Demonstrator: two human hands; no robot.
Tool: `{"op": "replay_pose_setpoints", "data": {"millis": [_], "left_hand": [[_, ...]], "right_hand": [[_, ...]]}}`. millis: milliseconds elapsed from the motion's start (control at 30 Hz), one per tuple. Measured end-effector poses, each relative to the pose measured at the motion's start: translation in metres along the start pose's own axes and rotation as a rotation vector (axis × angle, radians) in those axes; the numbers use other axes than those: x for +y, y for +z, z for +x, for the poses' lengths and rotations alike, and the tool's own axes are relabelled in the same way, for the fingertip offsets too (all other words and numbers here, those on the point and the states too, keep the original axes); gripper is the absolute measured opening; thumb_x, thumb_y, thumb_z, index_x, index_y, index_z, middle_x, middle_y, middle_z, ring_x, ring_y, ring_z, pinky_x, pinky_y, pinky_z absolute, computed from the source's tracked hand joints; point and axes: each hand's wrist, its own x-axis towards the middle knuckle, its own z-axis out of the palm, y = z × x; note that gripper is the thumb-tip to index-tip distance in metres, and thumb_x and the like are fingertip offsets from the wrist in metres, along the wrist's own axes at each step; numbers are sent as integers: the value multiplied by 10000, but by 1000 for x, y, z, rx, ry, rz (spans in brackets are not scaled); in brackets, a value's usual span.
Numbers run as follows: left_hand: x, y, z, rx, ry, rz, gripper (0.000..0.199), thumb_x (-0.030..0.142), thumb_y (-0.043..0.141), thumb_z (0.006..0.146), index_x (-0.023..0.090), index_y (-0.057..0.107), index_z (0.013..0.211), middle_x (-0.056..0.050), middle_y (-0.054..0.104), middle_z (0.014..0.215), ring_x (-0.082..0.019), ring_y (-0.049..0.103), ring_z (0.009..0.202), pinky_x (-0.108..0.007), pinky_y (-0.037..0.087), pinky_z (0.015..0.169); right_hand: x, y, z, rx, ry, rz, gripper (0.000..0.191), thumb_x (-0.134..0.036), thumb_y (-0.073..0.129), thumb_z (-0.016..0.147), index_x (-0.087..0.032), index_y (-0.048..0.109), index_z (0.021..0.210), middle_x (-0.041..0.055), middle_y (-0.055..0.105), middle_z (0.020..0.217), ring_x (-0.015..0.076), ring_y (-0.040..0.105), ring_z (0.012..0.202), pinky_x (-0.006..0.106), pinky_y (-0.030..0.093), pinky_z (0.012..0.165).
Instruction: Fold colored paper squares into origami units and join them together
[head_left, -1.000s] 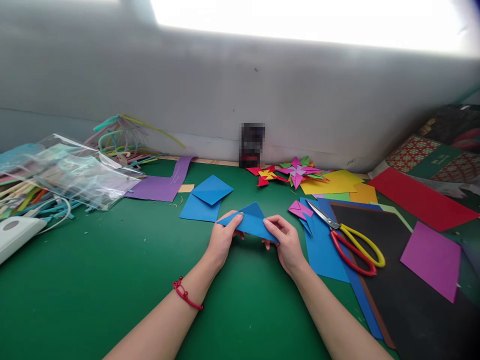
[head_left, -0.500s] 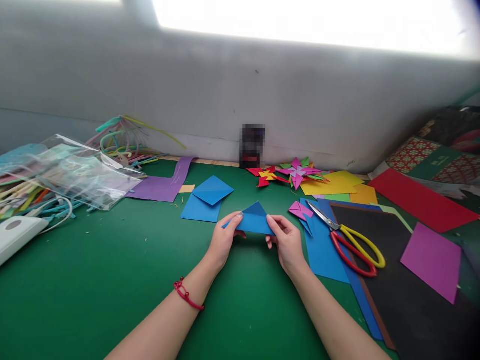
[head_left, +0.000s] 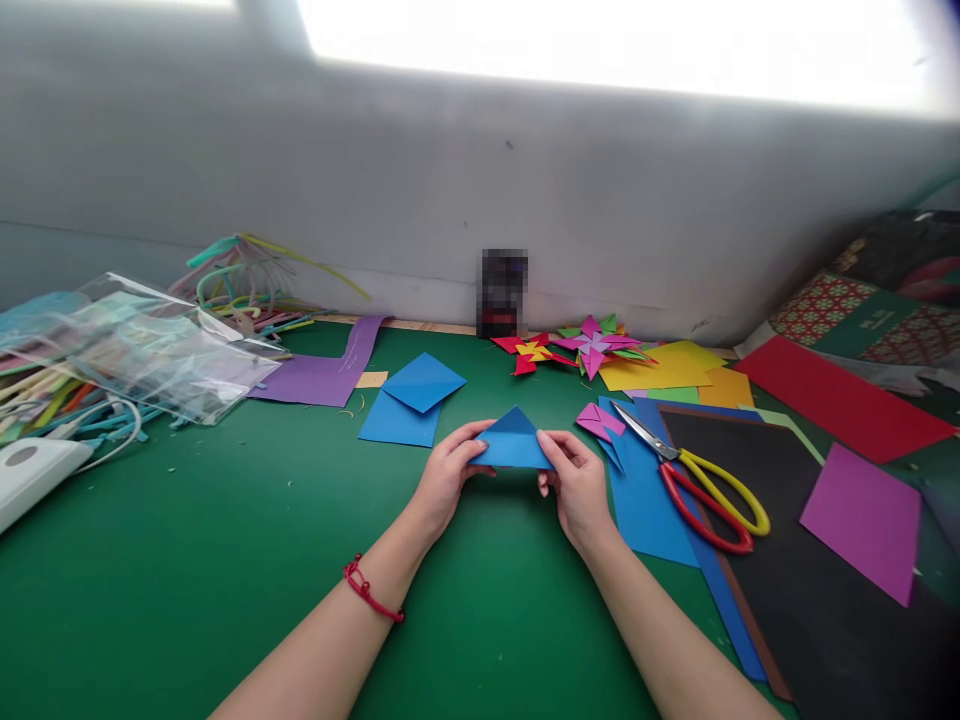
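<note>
A folded blue paper [head_left: 514, 443] with a pointed top is held between both hands over the green table. My left hand [head_left: 451, 468] pinches its left end, thumb on the front face and fingers behind. The right end is gripped between thumb and fingers of my right hand [head_left: 576, 482]. Two blue sheets [head_left: 424, 381] lie overlapping beyond my left hand. To the right of my right hand rests a small pink and blue folded piece [head_left: 602, 422], beside scissors [head_left: 694, 475] with red and yellow handles.
Plastic bags [head_left: 187, 350] and pipe cleaners lie at the left, near a white device [head_left: 41, 475]. Paper stars [head_left: 592, 345] and yellow sheets [head_left: 660, 366] sit along the back. Black [head_left: 825, 560], red [head_left: 840, 398] and purple sheets [head_left: 862, 520] are at the right.
The left end of the folded blue paper, which stuck out past my left thumb, is now covered by my left hand. My left fingers have shifted slightly along the paper.
</note>
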Motion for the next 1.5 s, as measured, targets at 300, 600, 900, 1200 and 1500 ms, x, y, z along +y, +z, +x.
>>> {"op": "replay_pose_setpoints", "data": {"millis": [300, 600, 900, 1200, 1500], "left_hand": [[7, -3, -1, -125, -136, 33, 351, 205, 599, 651, 189, 622, 1000, -37, 624, 825, -148, 567, 687, -266, 474, 612], [4, -1, 0, -77, -64, 100, 227, 247, 578, 677, 170, 661, 873, -47, 629, 856, -146, 565, 648, -274, 483, 587], [2, -2, 4, -70, -38, 83, 272, 284, 622, 662, 173, 626, 911, -35, 603, 859, -149, 551, 713, -284, 495, 612], [-1, -7, 6, -122, -23, 183, 300, 324, 657, 653, 145, 598, 887, -44, 638, 779, -137, 579, 683, -248, 454, 656], [4, -2, 2, -136, -28, 289, 258, 365, 661, 638, 146, 579, 747, -3, 589, 716, -115, 525, 646, -207, 403, 605]], "right_hand": [[-3, -4, 2, 15, 71, 101, 251, -408, 607, 692, -189, 639, 810, -36, 489, 522, 80, 401, 338, 212, 318, 287], [-7, 0, -2, -83, 48, 80, 206, -387, 592, 717, -197, 625, 787, -13, 561, 674, 80, 439, 389, 213, 351, 319], [-1, 0, 1, -28, -3, 42, 241, -363, 654, 653, -194, 618, 820, -27, 542, 643, 64, 435, 388, 205, 347, 342], [-2, 1, 2, -39, -18, 54, 236, -357, 653, 669, -195, 608, 835, 7, 556, 813, 108, 504, 565, 202, 409, 382], [4, -1, 0, -128, -45, -64, 202, -372, 594, 731, -176, 573, 687, -43, 440, 532, 99, 435, 462, 214, 404, 388]]}}
